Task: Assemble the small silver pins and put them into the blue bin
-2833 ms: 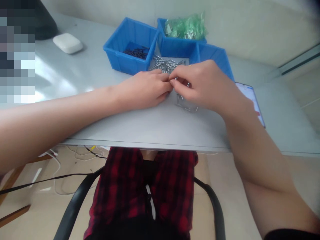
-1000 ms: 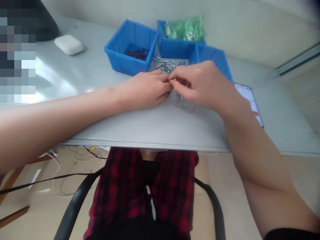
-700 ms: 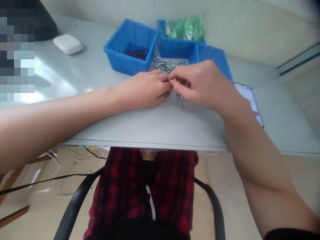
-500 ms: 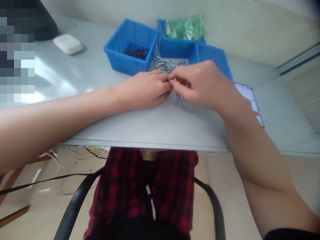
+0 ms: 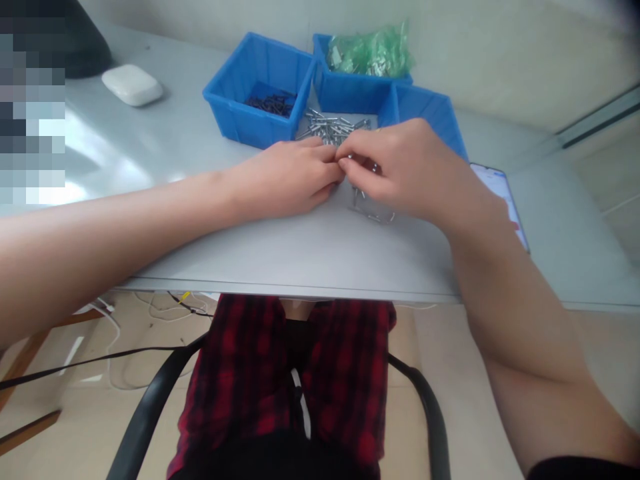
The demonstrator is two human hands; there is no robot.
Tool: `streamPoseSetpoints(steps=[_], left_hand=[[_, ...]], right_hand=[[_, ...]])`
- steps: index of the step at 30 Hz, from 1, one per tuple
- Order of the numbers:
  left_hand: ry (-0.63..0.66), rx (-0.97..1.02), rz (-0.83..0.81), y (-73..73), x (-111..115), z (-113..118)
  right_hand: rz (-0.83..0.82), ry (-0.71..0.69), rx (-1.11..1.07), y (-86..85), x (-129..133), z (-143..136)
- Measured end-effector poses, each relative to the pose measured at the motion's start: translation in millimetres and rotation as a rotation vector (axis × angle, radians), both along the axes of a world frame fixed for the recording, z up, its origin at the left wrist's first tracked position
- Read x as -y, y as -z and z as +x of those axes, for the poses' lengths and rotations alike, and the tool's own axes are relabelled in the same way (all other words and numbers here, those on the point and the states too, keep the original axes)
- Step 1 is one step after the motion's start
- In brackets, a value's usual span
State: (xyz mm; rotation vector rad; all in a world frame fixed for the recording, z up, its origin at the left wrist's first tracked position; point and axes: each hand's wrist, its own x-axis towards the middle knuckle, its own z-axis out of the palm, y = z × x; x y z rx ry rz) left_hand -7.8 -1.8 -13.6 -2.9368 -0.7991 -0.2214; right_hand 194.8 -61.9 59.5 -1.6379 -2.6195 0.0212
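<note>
My left hand (image 5: 300, 175) rests on the table with its fingers curled. My right hand (image 5: 405, 167) is closed in a pinch, and its fingertips meet those of the left. Whatever sits between the fingers is hidden or too small to name. Just behind the fingertips lies a loose pile of slim silver metal pins (image 5: 325, 125), perhaps rivets. Under my right hand stands a small clear container (image 5: 383, 215), partly covered, with several similar silver pieces in it.
A blue bin (image 5: 235, 120) holds dark screw-like pieces (image 5: 274, 104). Another blue bin (image 5: 350, 97) holds a green plastic bag (image 5: 373, 53) of metal parts. A third blue bin (image 5: 430, 110) is partly behind my right hand. A phone (image 5: 500, 197) and a white case (image 5: 133, 85) lie on the table.
The view has tilted very slightly, so the bins sit a little higher in the picture. Both hands keep nearly the same place and pose.
</note>
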Motion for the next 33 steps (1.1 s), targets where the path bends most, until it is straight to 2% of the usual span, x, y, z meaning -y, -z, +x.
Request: streamPoseSetpoints(steps=[9,14,18,26,33], left_hand=[[-0.032,-0.048,-0.021,-5.7,3.5,2.5],[-0.014,-0.032,-0.005,-3.0,1.5,-0.3],[0.010,-0.010,0.012,-0.7,0.2,-1.7],[0.007,-0.002,0.023,-3.0,1.7,-1.4],[-0.011,-0.013,0.006,-3.9,2.1,-2.1]], right_hand=[[-0.008,0.017,-0.017,-0.5,2.1,-1.6],[0.014,-0.013,-0.033,-0.8,2.7,-0.2],[-0.022,0.016,-0.034,-1.9,3.6,-1.2],[-0.071,0.048,-0.006,-7.4,7.8,-4.5],[-0.040,0.013,0.037,-6.9,8.3,-2.7]])
